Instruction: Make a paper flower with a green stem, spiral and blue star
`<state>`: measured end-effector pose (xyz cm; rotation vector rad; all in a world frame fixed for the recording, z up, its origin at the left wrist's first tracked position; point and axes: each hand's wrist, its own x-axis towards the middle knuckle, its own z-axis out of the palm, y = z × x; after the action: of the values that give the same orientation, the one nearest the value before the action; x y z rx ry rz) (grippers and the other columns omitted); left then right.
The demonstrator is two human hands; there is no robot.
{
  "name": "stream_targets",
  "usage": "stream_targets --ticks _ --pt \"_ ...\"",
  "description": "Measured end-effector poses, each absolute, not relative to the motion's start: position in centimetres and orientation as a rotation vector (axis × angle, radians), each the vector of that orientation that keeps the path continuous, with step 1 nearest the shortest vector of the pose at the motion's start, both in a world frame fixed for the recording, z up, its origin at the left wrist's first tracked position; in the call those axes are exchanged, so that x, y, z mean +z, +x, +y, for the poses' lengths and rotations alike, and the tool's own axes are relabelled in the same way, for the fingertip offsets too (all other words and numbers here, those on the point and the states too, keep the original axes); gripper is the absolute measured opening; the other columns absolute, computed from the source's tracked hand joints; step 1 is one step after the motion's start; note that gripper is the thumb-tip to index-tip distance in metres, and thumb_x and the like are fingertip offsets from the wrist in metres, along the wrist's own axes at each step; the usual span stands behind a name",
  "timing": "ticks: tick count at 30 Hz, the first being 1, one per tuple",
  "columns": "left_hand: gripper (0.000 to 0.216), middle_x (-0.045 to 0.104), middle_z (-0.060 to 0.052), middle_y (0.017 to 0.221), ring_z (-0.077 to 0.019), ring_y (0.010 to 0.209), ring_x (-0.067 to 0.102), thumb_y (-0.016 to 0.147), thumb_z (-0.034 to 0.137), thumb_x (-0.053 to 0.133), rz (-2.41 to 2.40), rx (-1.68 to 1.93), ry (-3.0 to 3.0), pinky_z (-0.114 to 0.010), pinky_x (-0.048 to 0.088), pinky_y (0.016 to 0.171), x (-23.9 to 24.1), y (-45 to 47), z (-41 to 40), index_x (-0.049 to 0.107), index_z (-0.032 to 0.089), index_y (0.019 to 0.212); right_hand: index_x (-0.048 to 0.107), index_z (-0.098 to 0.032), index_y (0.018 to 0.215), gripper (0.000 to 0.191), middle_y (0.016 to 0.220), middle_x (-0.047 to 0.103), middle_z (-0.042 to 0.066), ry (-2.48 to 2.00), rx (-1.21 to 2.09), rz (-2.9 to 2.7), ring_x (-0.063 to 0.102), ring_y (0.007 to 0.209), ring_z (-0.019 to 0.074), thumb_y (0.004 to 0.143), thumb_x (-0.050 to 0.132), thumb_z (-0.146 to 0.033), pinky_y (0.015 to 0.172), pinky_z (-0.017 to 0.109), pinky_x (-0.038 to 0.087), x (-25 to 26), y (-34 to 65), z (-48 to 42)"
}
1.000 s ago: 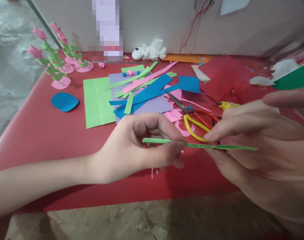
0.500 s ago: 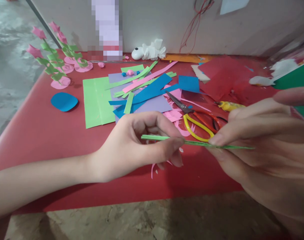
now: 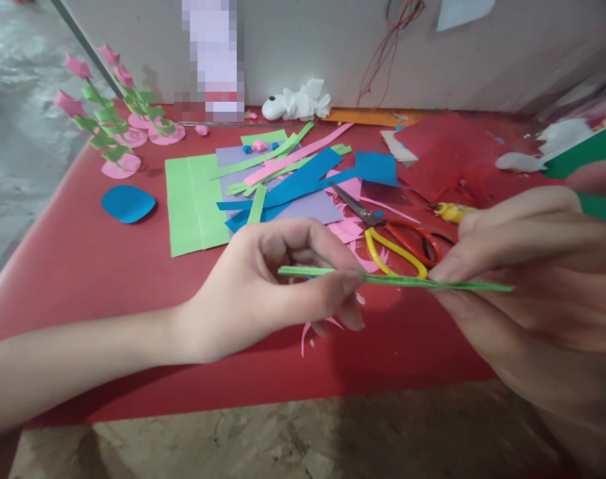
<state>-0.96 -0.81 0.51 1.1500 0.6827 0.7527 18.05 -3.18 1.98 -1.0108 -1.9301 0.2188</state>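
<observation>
Red desk (image 3: 133, 283): pink flowers (image 3: 114, 126) stand, seemingly finished, at far left corner. Left hand (image 3: 275, 296) and right hand (image 3: 527, 266) both pinched on green strip (image 3: 397, 281), above desk's near half; strip looks already folded narrow, not yet attached to anything.

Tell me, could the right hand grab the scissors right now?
Probably yes, but it's busy: the right hand is pinching a green paper strip, so it may need to let go first. The left hand holds that too. The scissors lie just beyond, and nothing seems to lie on them.
</observation>
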Motion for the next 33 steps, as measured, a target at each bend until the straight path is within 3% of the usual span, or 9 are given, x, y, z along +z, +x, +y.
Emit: stream_targets --ticks 7,11,15,19,25,29,33 --pt "0.012 0.068 0.008 0.056 -0.0047 0.047 0.063 0.076 0.010 0.062 0.673 0.755 1.152 -0.008 0.053 0.044 0.5 -0.9 -0.8 0.058 0.017 0.067 0.054 -0.038 0.096 0.049 0.074 0.058 -0.009 -0.908 0.223 -1.987 0.053 0.070 0.0104 0.065 0.067 -0.002 0.066 0.030 0.045 1.0 18.7 -3.2" --pt "0.014 0.068 0.008 0.055 -0.0050 0.047 0.063 0.074 0.006 0.062 0.674 0.784 1.178 -0.007 0.052 0.043 0.6 -1.0 -0.8 0.058 0.017 0.065 0.048 -0.043 0.102 0.052 0.081 0.056 -0.010 -0.867 0.322 -1.982 0.054 0.078 0.0087 0.069 0.069 -0.010 0.074 0.030 0.044 0.8 19.4 -2.8" --pt "0.014 0.068 0.008 0.054 -0.0049 0.046 0.064 0.074 0.006 0.062 0.653 0.823 1.165 -0.006 0.053 0.043 0.6 -0.9 -0.8 0.060 0.017 0.064 0.051 -0.039 0.098 0.040 0.078 0.053 -0.007 -0.879 0.297 -1.966 0.053 0.081 0.0098 0.072 0.067 -0.013 0.080 0.031 0.042 1.1 19.4 -2.8" --pt "0.016 0.069 0.008 0.054 -0.0061 0.046 0.065 0.073 0.004 0.061 0.616 0.846 1.163 -0.007 0.054 0.042 0.4 -0.8 -0.8 0.060 0.017 0.064 0.054 -0.032 0.090 0.026 0.076 0.047 -0.002 -0.897 0.259 -1.962 0.051 0.072 0.0087 0.076 0.058 -0.010 0.070 0.030 0.041 1.3 18.8 -2.8" --pt "0.014 0.069 0.007 0.054 -0.0068 0.046 0.065 0.074 0.006 0.062 0.608 0.859 1.172 -0.007 0.055 0.042 0.1 -0.8 -0.5 0.061 0.016 0.064 0.047 -0.034 0.097 0.045 0.080 0.051 -0.006 -0.790 0.353 -1.972 0.053 0.077 0.0071 0.072 0.061 0.000 0.079 0.028 0.041 1.3 19.0 -2.7" --pt "0.012 0.069 0.006 0.054 -0.0071 0.044 0.063 0.075 0.009 0.062 0.602 0.866 1.154 -0.008 0.054 0.040 0.0 -0.7 -0.4 0.061 0.016 0.064 0.045 -0.036 0.101 0.049 0.079 0.053 -0.009 -0.841 0.344 -2.007 0.052 0.078 0.0070 0.072 0.062 0.000 0.076 0.027 0.041 1.4 19.4 -3.0" --pt "0.013 0.069 0.006 0.054 -0.0072 0.045 0.064 0.075 0.008 0.062 0.584 0.835 1.112 -0.008 0.055 0.041 0.0 -0.7 -0.4 0.062 0.015 0.065 0.045 -0.034 0.099 0.052 0.075 0.051 -0.010 -0.853 0.328 -2.019 0.052 0.077 0.0043 0.069 0.061 0.005 0.088 0.024 0.041 1.6 19.3 -3.2"
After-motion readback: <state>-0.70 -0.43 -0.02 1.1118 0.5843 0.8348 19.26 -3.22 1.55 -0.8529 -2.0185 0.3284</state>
